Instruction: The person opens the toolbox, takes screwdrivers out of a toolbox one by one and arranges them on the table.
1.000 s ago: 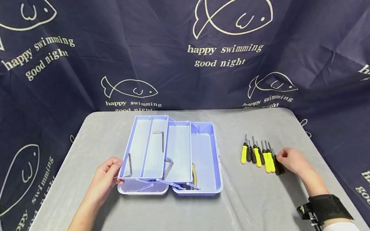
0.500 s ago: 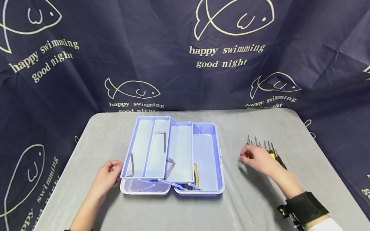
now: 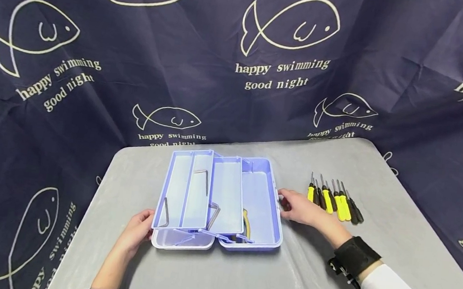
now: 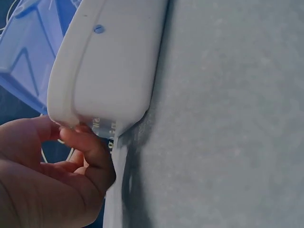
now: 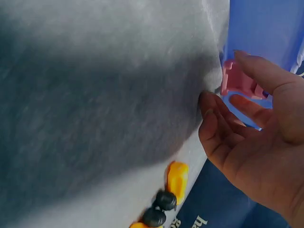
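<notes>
An opened blue-purple toolbox (image 3: 276, 197) with stepped trays stands mid-table. Its pale lid (image 4: 111, 71) lies folded out on the left. My left hand (image 3: 138, 229) is at this lid's outer edge; in the left wrist view its thumb and curled forefinger pinch the rim. My right hand (image 3: 299, 207) is at the box's right wall, thumb and fingers spread beside a pink latch (image 5: 240, 80). Several hex keys lie in the trays, one of them an L-shaped hex key (image 3: 207, 182). A yellow-handled tool (image 3: 247, 224) is partly hidden in the deep compartment.
Several screwdrivers (image 3: 342, 208) with yellow or black handles lie in a row right of my right hand. The grey cloth-covered table (image 3: 251, 283) meets a dark blue curtain (image 3: 206, 57) printed with fish at the back.
My right hand has moved left from the screwdrivers to the toolbox's right wall, uncovering the row. The left hand has slipped slightly lower at the box's left side. The trays look unchanged.
</notes>
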The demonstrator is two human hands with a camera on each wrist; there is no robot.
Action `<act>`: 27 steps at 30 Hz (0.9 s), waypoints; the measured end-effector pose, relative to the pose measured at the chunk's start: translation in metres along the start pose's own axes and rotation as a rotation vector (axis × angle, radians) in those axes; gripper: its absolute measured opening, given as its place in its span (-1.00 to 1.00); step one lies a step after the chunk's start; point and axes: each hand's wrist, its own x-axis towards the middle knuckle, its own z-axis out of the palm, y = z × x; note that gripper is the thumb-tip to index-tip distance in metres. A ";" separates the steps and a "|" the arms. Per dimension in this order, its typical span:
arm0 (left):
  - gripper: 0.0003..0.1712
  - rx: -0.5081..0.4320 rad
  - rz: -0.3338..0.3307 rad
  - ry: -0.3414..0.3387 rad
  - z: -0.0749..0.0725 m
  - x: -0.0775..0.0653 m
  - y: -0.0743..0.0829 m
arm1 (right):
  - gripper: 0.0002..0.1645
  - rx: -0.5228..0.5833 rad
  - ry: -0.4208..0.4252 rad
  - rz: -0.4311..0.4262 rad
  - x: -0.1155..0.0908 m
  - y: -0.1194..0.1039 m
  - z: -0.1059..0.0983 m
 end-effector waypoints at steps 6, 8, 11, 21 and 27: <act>-0.87 0.011 -0.012 -0.067 -0.003 0.001 0.002 | -0.27 -0.017 0.013 0.047 0.002 -0.002 0.006; -0.89 0.014 -0.011 -0.075 -0.003 0.002 0.003 | -0.29 -0.019 0.021 0.049 0.002 -0.001 0.007; -0.88 0.015 0.003 -0.067 -0.002 0.003 0.003 | -0.35 -0.020 0.029 0.037 0.003 -0.001 0.007; -0.85 -0.004 0.026 -0.044 -0.003 0.004 0.009 | -0.49 -0.001 0.046 0.020 0.001 0.002 0.005; -0.88 -0.085 0.070 -0.122 -0.006 0.002 0.013 | -0.56 0.008 0.065 0.021 -0.001 0.003 0.005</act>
